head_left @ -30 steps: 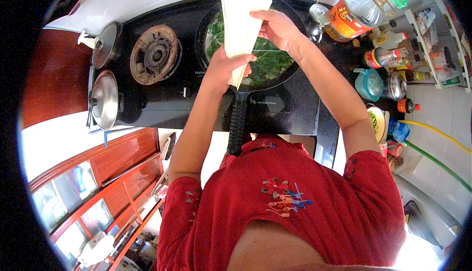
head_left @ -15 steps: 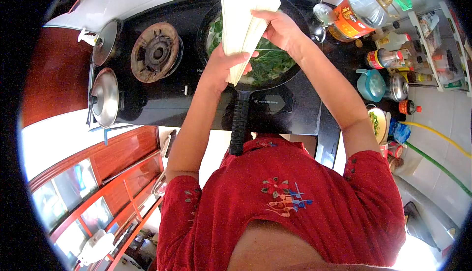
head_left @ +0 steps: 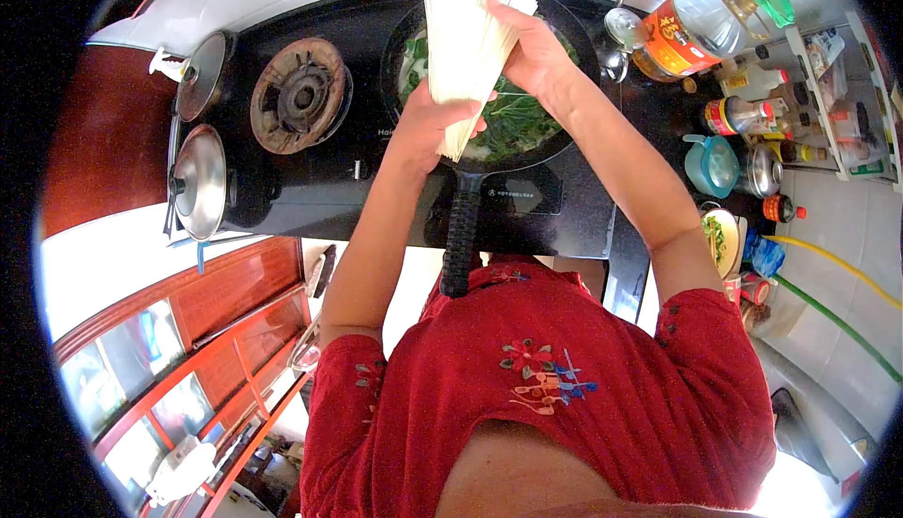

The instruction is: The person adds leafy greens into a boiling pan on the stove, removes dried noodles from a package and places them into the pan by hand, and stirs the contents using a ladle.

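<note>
Over the pan [head_left: 525,162], left hand [head_left: 425,131] and right hand [head_left: 540,54] both pinch a noodle bundle [head_left: 465,48] between thumb and fingers.

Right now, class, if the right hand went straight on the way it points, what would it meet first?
The right hand would most likely meet the bundle of pale strands, which it seems to be touching; beyond that, this single view leaves depth unclear.
</note>
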The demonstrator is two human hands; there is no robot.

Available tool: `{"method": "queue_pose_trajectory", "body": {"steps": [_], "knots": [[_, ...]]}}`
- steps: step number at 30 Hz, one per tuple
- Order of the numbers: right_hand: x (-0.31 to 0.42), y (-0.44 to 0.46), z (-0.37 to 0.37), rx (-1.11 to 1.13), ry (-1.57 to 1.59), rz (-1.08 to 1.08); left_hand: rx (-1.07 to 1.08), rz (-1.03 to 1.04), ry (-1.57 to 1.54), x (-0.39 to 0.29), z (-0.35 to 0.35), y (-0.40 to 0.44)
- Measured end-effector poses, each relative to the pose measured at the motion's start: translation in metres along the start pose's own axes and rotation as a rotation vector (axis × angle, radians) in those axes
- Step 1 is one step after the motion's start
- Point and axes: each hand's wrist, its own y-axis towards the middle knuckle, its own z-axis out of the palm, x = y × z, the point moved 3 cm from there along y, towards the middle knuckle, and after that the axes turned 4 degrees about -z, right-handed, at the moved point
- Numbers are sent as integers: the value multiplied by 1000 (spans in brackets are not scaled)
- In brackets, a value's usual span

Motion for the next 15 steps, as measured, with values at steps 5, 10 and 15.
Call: {"method": "queue_pose_trajectory", "body": {"steps": [5, 10, 15], "knots": [[-6, 6, -10, -129, -52, 13, -30, 9, -13, 0, -3, 1], [-8, 14, -20, -217, 71, 69, -65, 35, -41, -3, -7, -3], [-7, 15, -11, -218, 116, 23, -83, -1, -37, -2, -7, -5]]}}
